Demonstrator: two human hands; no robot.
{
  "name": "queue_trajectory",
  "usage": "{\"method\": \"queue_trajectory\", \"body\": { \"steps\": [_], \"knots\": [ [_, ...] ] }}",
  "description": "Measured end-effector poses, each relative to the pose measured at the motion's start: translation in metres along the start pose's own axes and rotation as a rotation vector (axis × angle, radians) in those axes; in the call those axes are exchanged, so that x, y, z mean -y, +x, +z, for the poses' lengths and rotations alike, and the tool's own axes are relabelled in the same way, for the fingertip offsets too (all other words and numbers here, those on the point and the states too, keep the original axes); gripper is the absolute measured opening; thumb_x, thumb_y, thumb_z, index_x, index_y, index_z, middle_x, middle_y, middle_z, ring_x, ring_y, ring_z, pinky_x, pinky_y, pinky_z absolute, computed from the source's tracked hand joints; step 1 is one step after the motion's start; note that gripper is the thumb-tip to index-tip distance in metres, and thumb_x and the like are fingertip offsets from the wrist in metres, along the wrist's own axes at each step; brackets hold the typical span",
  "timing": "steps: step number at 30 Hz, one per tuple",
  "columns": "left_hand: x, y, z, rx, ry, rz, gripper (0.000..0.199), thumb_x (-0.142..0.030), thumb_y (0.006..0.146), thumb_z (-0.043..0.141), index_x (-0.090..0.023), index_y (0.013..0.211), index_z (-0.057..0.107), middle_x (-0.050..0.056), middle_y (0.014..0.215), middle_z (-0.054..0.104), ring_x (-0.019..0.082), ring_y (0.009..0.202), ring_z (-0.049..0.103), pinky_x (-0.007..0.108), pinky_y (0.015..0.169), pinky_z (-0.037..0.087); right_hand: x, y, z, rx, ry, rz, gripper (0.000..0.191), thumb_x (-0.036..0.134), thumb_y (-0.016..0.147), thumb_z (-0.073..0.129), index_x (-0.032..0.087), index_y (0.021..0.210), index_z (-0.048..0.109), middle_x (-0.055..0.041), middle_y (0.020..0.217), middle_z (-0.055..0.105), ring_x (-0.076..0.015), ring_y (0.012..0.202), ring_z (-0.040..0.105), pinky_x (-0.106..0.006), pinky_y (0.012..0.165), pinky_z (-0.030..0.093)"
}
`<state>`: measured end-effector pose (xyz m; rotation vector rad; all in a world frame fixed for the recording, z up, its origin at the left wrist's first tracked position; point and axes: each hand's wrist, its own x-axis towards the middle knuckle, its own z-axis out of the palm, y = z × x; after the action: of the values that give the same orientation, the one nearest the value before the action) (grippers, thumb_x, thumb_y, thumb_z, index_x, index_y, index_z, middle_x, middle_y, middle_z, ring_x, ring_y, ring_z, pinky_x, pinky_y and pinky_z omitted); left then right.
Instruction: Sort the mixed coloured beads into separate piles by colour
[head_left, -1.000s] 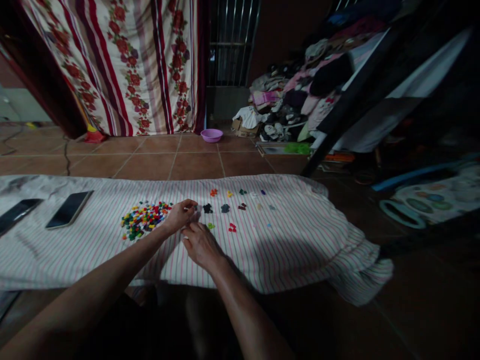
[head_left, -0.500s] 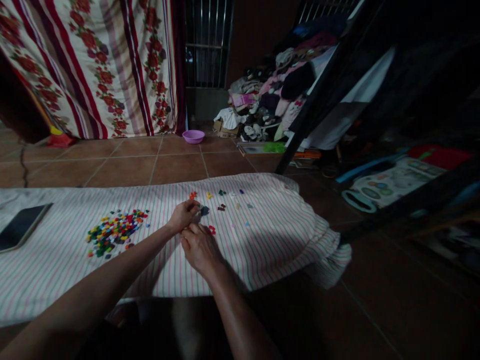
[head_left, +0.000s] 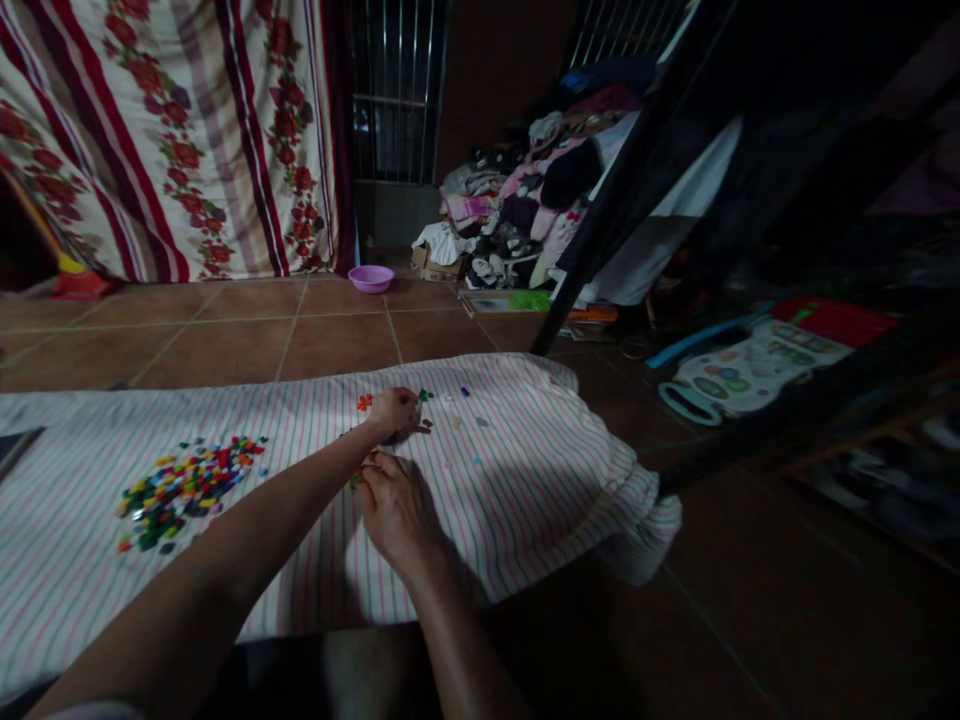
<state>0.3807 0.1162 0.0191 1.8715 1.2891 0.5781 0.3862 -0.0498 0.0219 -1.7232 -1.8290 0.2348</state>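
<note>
From where I stand, the green bits (head_left: 425, 396) lie on the striped cloth (head_left: 540, 510), just past the fingertips of the left hand (head_left: 394, 408), on the person's right side of them. That hand is clearly the nearer one; the right hand (head_left: 394, 500) sits closer to the body, with the brown bits (head_left: 426, 425) ahead of it and a little to its right. The green bits are too small for me to make out any long axis. The left fingers look drawn narrow, thumb near fingertips, but I can't tell whether a piece is pinched there. The right fingers are bent low beside the lime bits (head_left: 356, 481), and I can't tell whether they hold anything either. The orange bits (head_left: 364, 402) lie left of the left hand, and the mixed pile (head_left: 191, 485) well apart, farther left.
</note>
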Motion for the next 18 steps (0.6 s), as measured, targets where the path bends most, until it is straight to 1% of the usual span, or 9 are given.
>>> {"method": "queue_trajectory", "body": {
  "steps": [3,8,13,18],
  "knots": [
    [-0.009,0.011,0.007,0.017,-0.009,-0.018,0.024,-0.009,0.076,0.059,-0.012,0.096,0.071,0.006,0.072,0.071,0.014,0.066,0.065,0.025,0.066,0.054,0.001,0.001,-0.007,-0.003,0.019,0.037,0.02,0.014,0.089,0.054,0.019,0.097,0.071,-0.0065,0.111,0.066,-0.0203,0.107,0.057,-0.033,0.094,0.045],
    [-0.017,0.021,0.018,0.011,0.0,-0.031,0.025,-0.008,0.077,0.057,-0.013,0.096,0.071,0.007,0.072,0.071,0.015,0.068,0.066,0.027,0.069,0.054,0.0,0.003,-0.015,-0.001,0.041,0.079,0.02,0.012,0.087,0.057,0.02,0.098,0.071,-0.0064,0.11,0.066,-0.0204,0.105,0.058,-0.034,0.091,0.045],
    [-0.019,0.022,0.023,0.003,0.009,-0.047,0.026,-0.007,0.078,0.054,-0.014,0.097,0.071,0.007,0.07,0.071,0.015,0.068,0.066,0.027,0.07,0.054,-0.002,0.002,-0.016,-0.003,0.041,0.087,0.017,0.013,0.088,0.057,0.019,0.096,0.071,-0.0071,0.108,0.066,-0.021,0.105,0.058,-0.034,0.091,0.045],
    [-0.02,0.017,0.021,-0.001,-0.004,-0.043,0.025,-0.007,0.079,0.053,-0.014,0.095,0.071,0.007,0.073,0.072,0.014,0.069,0.066,0.025,0.07,0.053,-0.001,0.002,-0.017,0.002,0.023,0.079,0.016,0.015,0.089,0.057,0.019,0.094,0.071,-0.0063,0.107,0.066,-0.0199,0.103,0.059,-0.033,0.089,0.046]
  ]
}}
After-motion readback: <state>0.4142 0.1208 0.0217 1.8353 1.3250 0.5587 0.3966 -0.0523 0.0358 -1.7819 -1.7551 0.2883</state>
